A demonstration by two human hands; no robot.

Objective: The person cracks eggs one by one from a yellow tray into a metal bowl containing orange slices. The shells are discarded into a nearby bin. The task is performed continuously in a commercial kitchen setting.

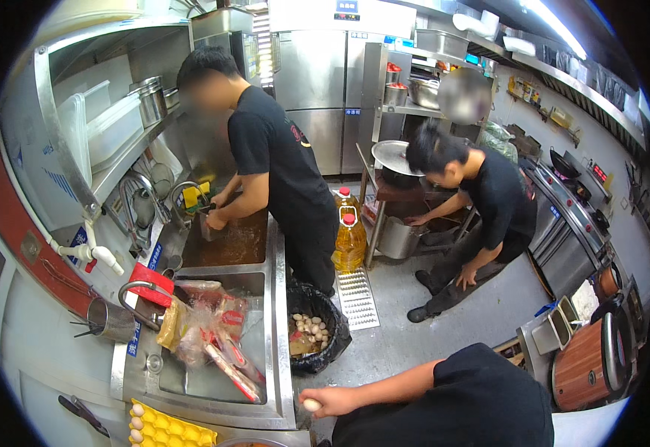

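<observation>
My right hand [333, 402] is closed around an egg [312, 405], whose pale shell shows between the fingers. It is just right of the sink counter's metal edge, below the bin in the picture. My left hand is out of view. At the lower left lies a yellow egg tray [177, 427], with several eggs [136, 423] along its left side and bare cups elsewhere. Beside the tray, the rim of a round metal bowl [252, 442] is cut off by the picture's bottom. A bin lined with a black bag [333, 349] contains several eggshells [309, 327].
Packaged food [218, 324] lies in the near sink [179, 385]. One person [280, 145] works at the far basin; another [492, 195] bends over a metal pot [397, 240]. Oil jugs [350, 246] stand on the floor by a drain grate [358, 302]. A wood-patterned rice container [582, 357] is at right.
</observation>
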